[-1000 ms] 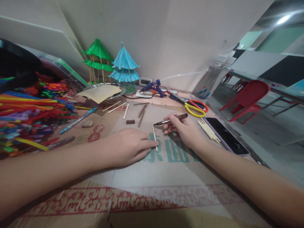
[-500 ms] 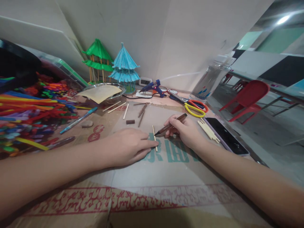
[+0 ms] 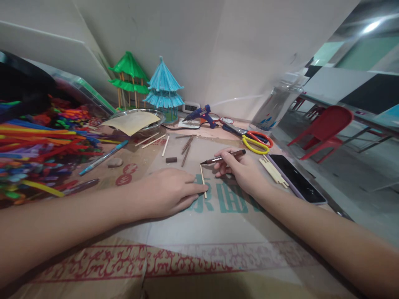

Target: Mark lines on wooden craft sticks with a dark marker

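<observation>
A short pale wooden stick point(image 3: 203, 179) lies on the clear sheet over the cardboard. My left hand point(image 3: 174, 189) rests flat from the left and pins the stick's near part under its index fingertip; its other fingers are curled beneath. In my right hand point(image 3: 232, 166) is a brown marker point(image 3: 222, 158), gripped between thumb and fingers. The marker's tip touches or nearly touches the stick's far end. Beyond my left hand sit the dark marker cap point(image 3: 171, 159) and several brown-coloured sticks point(image 3: 186, 147).
Pale sticks point(image 3: 274, 172) lie beside a phone point(image 3: 297, 178) at right. Behind are scissors point(image 3: 255, 142), a blue glue gun point(image 3: 201, 116), a metal bowl point(image 3: 160, 118) and two model pavilions, green point(image 3: 129, 68) and blue point(image 3: 162, 81). Colourful pipe cleaners point(image 3: 34, 153) crowd the left.
The marker's tip has moved away from me along the stick, from its middle to its far end, and the marker lies flatter. My left hand has stayed in place.
</observation>
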`<state>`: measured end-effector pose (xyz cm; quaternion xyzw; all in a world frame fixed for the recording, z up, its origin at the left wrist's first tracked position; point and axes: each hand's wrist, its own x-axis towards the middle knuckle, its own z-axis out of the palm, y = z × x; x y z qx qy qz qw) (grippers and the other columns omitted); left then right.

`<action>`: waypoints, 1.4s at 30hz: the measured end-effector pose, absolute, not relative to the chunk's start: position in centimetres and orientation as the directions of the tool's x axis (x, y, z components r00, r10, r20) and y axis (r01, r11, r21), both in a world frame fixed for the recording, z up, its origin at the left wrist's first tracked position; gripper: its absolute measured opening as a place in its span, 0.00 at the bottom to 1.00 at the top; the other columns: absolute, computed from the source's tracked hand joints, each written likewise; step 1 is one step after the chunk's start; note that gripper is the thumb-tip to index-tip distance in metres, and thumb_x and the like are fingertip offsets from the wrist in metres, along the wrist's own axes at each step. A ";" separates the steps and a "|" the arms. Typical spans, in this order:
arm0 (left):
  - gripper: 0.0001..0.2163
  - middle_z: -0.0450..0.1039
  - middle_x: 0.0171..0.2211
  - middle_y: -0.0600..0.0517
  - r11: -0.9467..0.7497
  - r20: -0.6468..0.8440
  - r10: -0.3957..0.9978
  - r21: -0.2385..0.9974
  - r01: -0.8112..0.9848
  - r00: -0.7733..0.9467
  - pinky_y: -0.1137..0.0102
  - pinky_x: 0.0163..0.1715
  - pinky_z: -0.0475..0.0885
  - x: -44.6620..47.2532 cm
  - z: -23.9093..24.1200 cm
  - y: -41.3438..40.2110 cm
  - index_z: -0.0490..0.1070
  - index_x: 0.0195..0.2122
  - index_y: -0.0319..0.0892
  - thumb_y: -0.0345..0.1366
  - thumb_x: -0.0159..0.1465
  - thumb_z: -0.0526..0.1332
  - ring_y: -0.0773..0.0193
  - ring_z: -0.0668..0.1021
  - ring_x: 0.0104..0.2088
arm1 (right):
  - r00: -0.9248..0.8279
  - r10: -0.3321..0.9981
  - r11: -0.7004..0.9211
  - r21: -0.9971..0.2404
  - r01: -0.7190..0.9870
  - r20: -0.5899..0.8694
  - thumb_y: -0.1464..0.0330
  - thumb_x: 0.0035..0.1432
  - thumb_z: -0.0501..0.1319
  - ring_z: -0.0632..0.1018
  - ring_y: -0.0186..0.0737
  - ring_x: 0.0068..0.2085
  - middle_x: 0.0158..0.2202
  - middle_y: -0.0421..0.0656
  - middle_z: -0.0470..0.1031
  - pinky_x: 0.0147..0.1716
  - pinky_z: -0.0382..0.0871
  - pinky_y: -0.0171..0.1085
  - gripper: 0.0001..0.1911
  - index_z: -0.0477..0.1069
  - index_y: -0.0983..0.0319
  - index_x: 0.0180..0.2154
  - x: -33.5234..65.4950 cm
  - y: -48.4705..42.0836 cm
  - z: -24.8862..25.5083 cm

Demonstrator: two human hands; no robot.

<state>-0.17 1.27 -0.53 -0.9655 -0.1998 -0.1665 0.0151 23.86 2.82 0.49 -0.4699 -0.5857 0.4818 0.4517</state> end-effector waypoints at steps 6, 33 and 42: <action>0.15 0.74 0.31 0.51 -0.923 0.321 0.368 0.017 0.383 0.873 0.68 0.33 0.67 -0.2 -0.3 1.3 0.73 0.54 0.48 0.38 0.72 0.52 0.61 0.76 0.32 | -0.146 0.986 0.099 -0.989 0.114 0.082 0.55 0.61 0.62 0.77 0.33 0.25 0.27 0.39 0.76 0.28 0.75 0.34 0.16 0.71 0.62 0.37 23.7 2.8 0.5; 0.15 0.73 0.31 0.50 -0.925 0.323 0.367 0.025 0.380 0.872 0.68 0.33 0.67 -0.1 -0.5 1.3 0.73 0.55 0.47 0.37 0.72 0.51 0.61 0.76 0.32 | -0.143 0.988 0.075 -0.989 0.124 0.057 0.56 0.63 0.60 0.79 0.34 0.25 0.26 0.39 0.76 0.30 0.74 0.34 0.15 0.72 0.62 0.37 24.1 2.9 0.3; 0.15 0.74 0.32 0.51 -0.921 0.306 0.377 0.024 0.389 0.874 0.66 0.33 0.67 -0.1 -0.4 1.3 0.73 0.55 0.48 0.38 0.73 0.51 0.60 0.77 0.32 | -0.133 0.990 0.073 -0.990 0.124 0.056 0.56 0.63 0.60 0.78 0.33 0.25 0.26 0.39 0.75 0.29 0.75 0.34 0.15 0.71 0.62 0.37 24.0 3.0 0.3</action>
